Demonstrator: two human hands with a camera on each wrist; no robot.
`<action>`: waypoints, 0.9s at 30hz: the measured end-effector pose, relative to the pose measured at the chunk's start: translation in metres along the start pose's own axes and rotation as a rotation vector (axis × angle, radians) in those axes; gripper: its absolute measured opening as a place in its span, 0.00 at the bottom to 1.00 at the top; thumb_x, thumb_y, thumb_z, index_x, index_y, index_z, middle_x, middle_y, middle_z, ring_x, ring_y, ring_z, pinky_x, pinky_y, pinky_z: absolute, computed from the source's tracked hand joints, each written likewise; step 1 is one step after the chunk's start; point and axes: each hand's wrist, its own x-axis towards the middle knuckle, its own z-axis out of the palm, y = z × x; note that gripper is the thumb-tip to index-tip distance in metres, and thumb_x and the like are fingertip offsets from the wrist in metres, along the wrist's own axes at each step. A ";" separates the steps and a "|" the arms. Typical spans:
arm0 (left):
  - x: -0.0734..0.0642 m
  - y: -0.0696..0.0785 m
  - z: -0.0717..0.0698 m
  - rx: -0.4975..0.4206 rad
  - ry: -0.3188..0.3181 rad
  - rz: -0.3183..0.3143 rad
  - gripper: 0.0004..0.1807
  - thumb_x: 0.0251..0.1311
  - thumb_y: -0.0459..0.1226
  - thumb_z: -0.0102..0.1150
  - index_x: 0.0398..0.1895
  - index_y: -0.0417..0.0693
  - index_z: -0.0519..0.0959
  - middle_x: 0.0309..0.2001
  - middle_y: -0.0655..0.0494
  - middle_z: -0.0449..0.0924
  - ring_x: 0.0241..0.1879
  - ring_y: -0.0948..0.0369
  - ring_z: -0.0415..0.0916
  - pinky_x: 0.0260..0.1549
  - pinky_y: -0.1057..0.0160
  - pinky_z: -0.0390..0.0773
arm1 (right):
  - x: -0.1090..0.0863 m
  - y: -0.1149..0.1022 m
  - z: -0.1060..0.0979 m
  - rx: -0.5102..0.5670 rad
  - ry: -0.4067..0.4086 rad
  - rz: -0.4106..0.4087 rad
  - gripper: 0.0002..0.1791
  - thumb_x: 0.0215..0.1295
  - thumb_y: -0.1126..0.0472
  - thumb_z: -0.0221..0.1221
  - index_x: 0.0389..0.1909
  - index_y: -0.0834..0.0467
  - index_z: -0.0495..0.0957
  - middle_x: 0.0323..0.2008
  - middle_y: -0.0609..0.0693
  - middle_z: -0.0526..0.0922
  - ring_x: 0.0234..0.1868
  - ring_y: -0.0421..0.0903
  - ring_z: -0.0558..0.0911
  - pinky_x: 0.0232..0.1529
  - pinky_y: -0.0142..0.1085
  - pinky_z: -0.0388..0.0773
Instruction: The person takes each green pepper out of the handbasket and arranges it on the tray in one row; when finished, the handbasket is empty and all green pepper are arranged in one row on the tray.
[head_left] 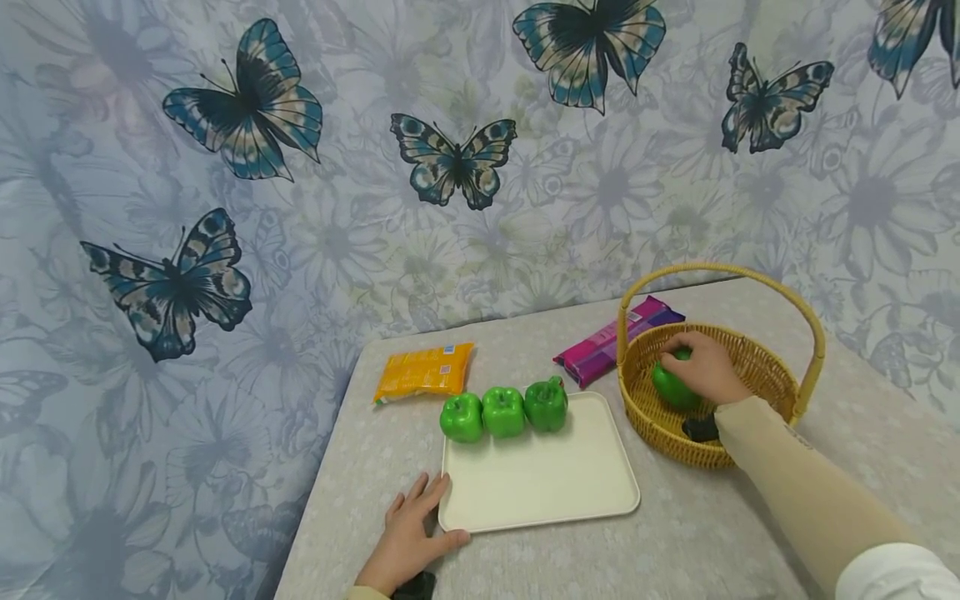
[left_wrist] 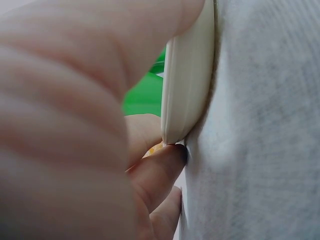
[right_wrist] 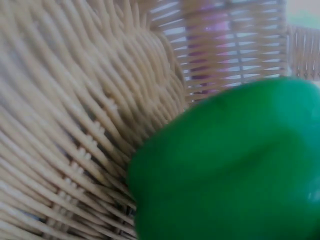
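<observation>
Inside the wicker basket (head_left: 667,433), my right hand (head_left: 705,367) holds a green bell pepper (head_left: 670,385) from above, fingers curled over its top. The right wrist view shows this pepper (right_wrist: 235,165) large beside the woven wall (right_wrist: 75,125); no fingers appear there. My left hand (head_left: 408,533) rests at the near left corner of a cream tray (head_left: 540,492), thumb and fingers extended along its edges. Up close, the left wrist view has the tray's rim (left_wrist: 187,80) between thumb and fingers. Three green bell peppers, left (head_left: 461,418), middle (head_left: 503,412) and right (head_left: 546,406), stand in a row along the tray's far edge.
An orange packet (head_left: 423,372) lies behind the tray on the left. A purple and pink packet (head_left: 600,346) lies behind the tray, partly behind the basket. The basket's tall handle (head_left: 705,267) arches above my right hand. A butterfly-patterned wall covering (head_left: 337,250) borders the table.
</observation>
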 end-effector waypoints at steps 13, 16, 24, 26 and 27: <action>0.000 0.001 0.000 0.000 -0.004 -0.006 0.54 0.51 0.62 0.74 0.78 0.49 0.66 0.77 0.43 0.63 0.79 0.37 0.49 0.68 0.23 0.38 | 0.000 -0.003 -0.001 -0.004 -0.103 0.018 0.26 0.74 0.40 0.59 0.51 0.60 0.82 0.48 0.62 0.82 0.40 0.52 0.79 0.34 0.37 0.79; -0.001 0.001 0.001 -0.010 -0.010 -0.008 0.54 0.52 0.62 0.74 0.78 0.48 0.66 0.77 0.43 0.63 0.80 0.37 0.49 0.68 0.22 0.37 | 0.000 -0.002 0.000 0.005 -0.122 0.013 0.27 0.73 0.39 0.60 0.51 0.59 0.82 0.48 0.62 0.82 0.40 0.51 0.79 0.34 0.36 0.79; 0.000 0.001 0.000 -0.007 0.000 -0.010 0.54 0.51 0.62 0.75 0.78 0.49 0.66 0.77 0.41 0.63 0.79 0.37 0.49 0.69 0.23 0.38 | 0.002 -0.001 0.002 0.001 -0.177 0.015 0.34 0.60 0.31 0.68 0.54 0.55 0.81 0.51 0.61 0.83 0.42 0.52 0.81 0.38 0.40 0.81; 0.001 0.001 0.000 -0.009 -0.001 -0.010 0.55 0.50 0.63 0.75 0.78 0.49 0.66 0.77 0.41 0.63 0.80 0.38 0.49 0.69 0.24 0.38 | 0.002 0.000 0.003 -0.016 -0.183 0.001 0.36 0.59 0.32 0.69 0.56 0.56 0.79 0.51 0.61 0.82 0.43 0.52 0.81 0.40 0.41 0.82; 0.001 0.001 0.000 -0.008 -0.001 -0.010 0.55 0.50 0.63 0.75 0.78 0.49 0.66 0.77 0.41 0.63 0.80 0.38 0.49 0.69 0.24 0.38 | 0.002 0.000 0.003 -0.019 -0.186 -0.003 0.37 0.59 0.32 0.69 0.57 0.57 0.79 0.51 0.61 0.82 0.43 0.52 0.81 0.41 0.41 0.82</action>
